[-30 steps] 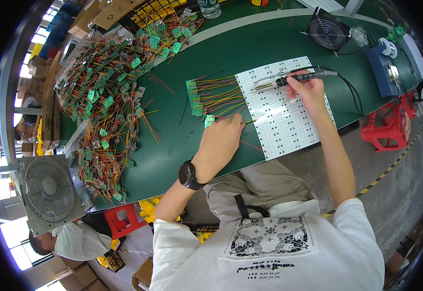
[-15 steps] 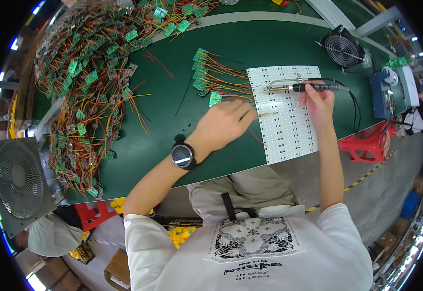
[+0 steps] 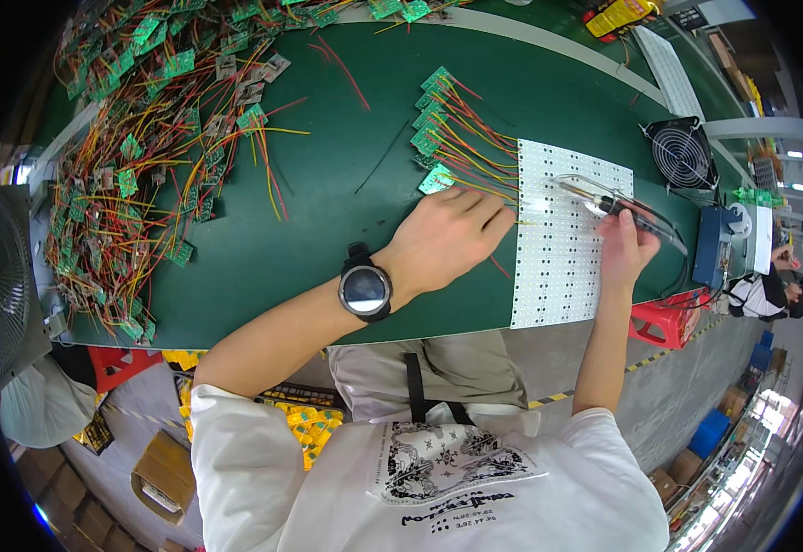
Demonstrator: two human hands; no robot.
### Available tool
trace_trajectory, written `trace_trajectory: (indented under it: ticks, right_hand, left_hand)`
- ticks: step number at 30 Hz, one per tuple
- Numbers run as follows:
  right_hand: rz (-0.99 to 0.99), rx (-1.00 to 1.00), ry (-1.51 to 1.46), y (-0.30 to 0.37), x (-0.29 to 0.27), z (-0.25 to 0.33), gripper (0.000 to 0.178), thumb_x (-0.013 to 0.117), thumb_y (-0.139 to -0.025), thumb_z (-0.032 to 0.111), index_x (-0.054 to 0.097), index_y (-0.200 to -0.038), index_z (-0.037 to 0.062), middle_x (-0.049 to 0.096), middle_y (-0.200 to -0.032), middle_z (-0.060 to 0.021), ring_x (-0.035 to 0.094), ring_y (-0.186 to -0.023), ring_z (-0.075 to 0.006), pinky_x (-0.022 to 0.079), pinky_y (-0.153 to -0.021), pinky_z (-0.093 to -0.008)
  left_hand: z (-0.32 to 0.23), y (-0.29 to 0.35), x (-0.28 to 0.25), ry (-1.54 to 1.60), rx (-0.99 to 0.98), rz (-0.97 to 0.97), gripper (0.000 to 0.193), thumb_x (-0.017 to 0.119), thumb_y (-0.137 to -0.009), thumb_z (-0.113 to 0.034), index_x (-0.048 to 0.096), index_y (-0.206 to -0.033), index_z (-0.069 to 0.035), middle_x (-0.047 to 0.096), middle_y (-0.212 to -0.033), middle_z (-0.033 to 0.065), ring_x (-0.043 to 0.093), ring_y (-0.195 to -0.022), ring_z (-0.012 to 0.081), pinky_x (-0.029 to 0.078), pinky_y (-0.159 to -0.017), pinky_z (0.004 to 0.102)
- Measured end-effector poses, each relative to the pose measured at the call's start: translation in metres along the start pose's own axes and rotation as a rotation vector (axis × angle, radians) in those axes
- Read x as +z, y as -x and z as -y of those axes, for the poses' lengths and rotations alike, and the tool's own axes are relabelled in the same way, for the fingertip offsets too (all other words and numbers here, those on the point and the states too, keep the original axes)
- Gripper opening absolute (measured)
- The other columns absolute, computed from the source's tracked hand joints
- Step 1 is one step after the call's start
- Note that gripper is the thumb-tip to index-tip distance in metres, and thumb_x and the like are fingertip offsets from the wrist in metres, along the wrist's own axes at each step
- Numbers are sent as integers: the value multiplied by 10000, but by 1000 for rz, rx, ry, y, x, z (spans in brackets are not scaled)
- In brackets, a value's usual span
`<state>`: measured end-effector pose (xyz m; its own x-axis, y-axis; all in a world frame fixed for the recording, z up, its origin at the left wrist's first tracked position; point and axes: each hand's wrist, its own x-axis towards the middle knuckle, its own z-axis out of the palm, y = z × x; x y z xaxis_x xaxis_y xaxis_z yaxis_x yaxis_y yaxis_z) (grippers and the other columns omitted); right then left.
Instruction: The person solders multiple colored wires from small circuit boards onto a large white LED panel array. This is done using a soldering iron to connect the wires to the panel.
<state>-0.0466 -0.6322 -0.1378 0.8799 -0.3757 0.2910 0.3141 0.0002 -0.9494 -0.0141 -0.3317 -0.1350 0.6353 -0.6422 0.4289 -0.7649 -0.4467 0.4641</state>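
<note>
My right hand (image 3: 628,247), slightly blurred, is closed round the black handle of a soldering iron (image 3: 615,205). A thin metal tube runs alongside the iron, and its tip points left over a white LED panel (image 3: 558,285) dotted in rows. My left hand (image 3: 452,237) rests at the panel's left edge with its fingers curled together; whatever they pinch is hidden. Just beyond its knuckles lies a green circuit board (image 3: 436,178). More green boards (image 3: 427,136) form a slanting row farther off, their red and yellow wires reaching the panel's left edge.
A large heap of wired circuit boards (image 3: 153,184) covers the left of the green table (image 3: 328,175). At the right stand a black fan (image 3: 682,155) and a blue soldering station (image 3: 714,247). A red stool (image 3: 666,320) is beyond the table's near edge.
The whole view has shifted. My right hand has come nearer to me over the panel, tilting the soldering iron's handle down to the right. My left hand keeps its place by the panel's edge.
</note>
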Motion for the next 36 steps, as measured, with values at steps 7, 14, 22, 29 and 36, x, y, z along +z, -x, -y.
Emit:
trace_trajectory:
  ticks: [7,14,22,29,36]
  right_hand:
    - [-122,-235,285,1,0,9,198,580,-935,31,609,-1100,-74,671,-867,-146,584,-639,-159,416,-572,-266]
    - [20,-32,244,-2,-8,35,216,640,-926,58,612,-1109,-53,679,-832,-140,629,-658,-186,474,-601,-289]
    - [116,146,8,28,-6,10,233,654,-909,74,611,-1088,-69,681,-861,-151,634,-640,-211,491,-586,-320]
    - [111,178,-3,28,-2,11,209,667,-881,26,622,-1057,-77,681,-905,-158,651,-607,-232,490,-547,-317]
    - [110,174,4,28,-3,12,212,678,-872,22,620,-1046,-85,681,-916,-165,645,-600,-230,497,-541,-328]
  left_hand:
    - [-3,-6,4,-65,143,-138,171,613,-771,-102,572,-925,-40,592,-865,87,627,-783,265,515,-655,371]
    - [-1,-5,2,58,-11,-145,113,660,-876,-152,601,-905,-61,604,-783,61,622,-615,273,506,-545,381]
    - [1,-7,3,100,-32,-121,91,684,-856,-168,672,-870,-78,606,-769,48,619,-620,269,508,-553,370]
    - [3,-5,3,49,-46,-98,70,688,-845,-145,668,-866,-81,606,-768,39,613,-604,260,493,-514,355]
    - [4,-7,7,51,-22,-108,69,687,-836,-133,655,-854,-75,606,-777,38,604,-595,261,481,-501,358]
